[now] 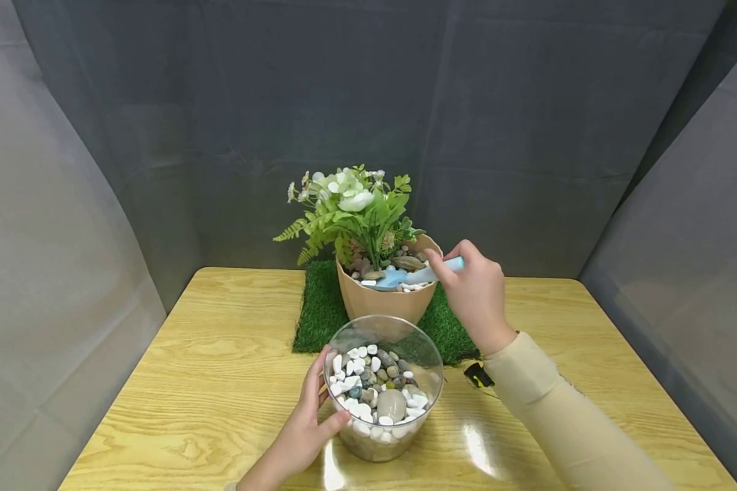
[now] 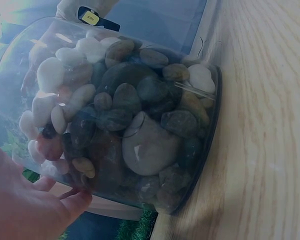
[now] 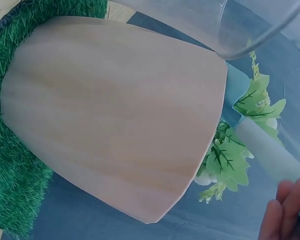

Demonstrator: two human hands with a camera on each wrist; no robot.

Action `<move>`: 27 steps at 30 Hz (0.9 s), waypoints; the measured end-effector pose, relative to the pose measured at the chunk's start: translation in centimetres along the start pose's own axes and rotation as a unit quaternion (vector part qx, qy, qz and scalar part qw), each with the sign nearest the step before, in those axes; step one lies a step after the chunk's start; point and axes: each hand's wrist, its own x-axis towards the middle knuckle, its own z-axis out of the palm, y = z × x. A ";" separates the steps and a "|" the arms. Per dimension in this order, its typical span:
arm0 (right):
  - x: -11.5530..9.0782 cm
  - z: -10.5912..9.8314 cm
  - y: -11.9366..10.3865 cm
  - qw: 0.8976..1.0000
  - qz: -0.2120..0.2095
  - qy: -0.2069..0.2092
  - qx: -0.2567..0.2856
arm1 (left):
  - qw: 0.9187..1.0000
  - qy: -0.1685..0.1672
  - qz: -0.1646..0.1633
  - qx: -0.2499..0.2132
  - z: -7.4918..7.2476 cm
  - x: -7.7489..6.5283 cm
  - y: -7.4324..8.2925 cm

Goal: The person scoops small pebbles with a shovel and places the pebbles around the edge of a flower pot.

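My right hand (image 1: 475,294) grips the handle of a small light-blue trowel (image 1: 426,274). Its blade lies inside the rim of a tan flowerpot (image 1: 383,303), over pebbles. In the right wrist view the trowel (image 3: 270,149) reaches past the pot's edge, its blade partly hidden by the pot (image 3: 115,110). White flowers and green leaves (image 1: 356,211) stand in the pot. My left hand (image 1: 307,426) rests against the left side of a clear round container (image 1: 381,447), thumb at the rim. White and grey pebbles (image 2: 150,145) fill its lower part.
The pot stands on a square of artificial grass (image 1: 319,307) on a wooden table (image 1: 221,382). A black strap with a yellow mark (image 1: 479,376) is by the right wrist. Dark fabric (image 1: 239,136) hangs behind, with grey fabric panels at both sides.
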 end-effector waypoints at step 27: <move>-0.6 -1.4 -1.8 0.976 -0.180 0.119 -0.014 | 1.000 -0.001 -0.005 -0.003 0.0 0.1 0.3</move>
